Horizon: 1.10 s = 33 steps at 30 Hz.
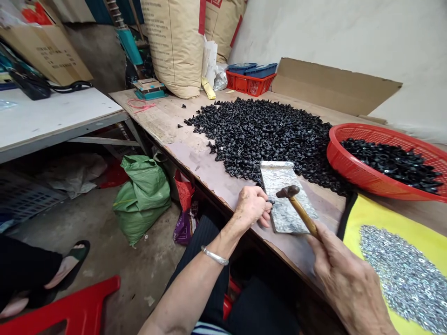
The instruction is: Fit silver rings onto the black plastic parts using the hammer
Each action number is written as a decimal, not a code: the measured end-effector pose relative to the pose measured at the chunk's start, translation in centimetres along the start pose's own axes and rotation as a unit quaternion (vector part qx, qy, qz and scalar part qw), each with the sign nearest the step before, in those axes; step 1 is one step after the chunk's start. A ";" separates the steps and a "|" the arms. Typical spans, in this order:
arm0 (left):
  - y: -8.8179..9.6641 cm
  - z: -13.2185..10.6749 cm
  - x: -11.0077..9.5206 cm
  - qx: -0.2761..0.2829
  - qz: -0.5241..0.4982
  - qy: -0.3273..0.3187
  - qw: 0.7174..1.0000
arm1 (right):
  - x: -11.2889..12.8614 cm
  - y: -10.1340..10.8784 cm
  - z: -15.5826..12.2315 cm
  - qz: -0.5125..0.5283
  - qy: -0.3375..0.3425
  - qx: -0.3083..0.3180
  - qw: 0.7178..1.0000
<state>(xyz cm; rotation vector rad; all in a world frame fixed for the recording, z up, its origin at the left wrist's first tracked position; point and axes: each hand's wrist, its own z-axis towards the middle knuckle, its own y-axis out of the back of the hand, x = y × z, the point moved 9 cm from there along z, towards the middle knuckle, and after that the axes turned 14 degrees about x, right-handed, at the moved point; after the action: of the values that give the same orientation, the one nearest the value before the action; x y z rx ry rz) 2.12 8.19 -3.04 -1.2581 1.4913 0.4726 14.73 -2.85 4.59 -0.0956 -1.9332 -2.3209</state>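
Observation:
My right hand (344, 270) is wrapped round the wooden handle of a small hammer (303, 213), its dark head raised over a worn metal plate (288, 197). At the plate's left edge, my left hand (253, 207) is closed with its fingertips pinching a small black part (271, 202), mostly hidden by the fingers. A large heap of small black parts (265, 130) lies just behind the plate. Small shiny metal pieces (401, 274) are spread on a yellow sheet (370, 211) to the right of the hammer.
A red basket (380, 174) of black parts stands at the right. Farther back are a red crate (249, 83), large paper sacks (174, 46) and a teal hand press (150, 90). A green sack (141, 195) and a red stool (70, 304) are on the floor, near another person's foot (68, 265).

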 end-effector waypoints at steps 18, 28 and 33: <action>0.0 0.1 0.1 0.004 0.020 0.020 1.000 | 0.8 3.6 0.0 0.009 0.006 -0.104 0.995; 0.1 0.7 0.7 0.001 0.019 0.011 1.000 | 0.9 2.0 -0.1 -0.021 0.019 -0.056 0.998; 0.2 0.6 0.6 0.001 0.025 0.004 1.000 | 2.2 3.1 -0.7 -0.027 0.020 -0.106 0.994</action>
<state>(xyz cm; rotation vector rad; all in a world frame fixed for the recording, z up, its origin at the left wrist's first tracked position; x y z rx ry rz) 2.35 8.49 -3.85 -1.2255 1.5322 0.4992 12.97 -4.20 7.75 -0.0142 -1.6849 -2.5369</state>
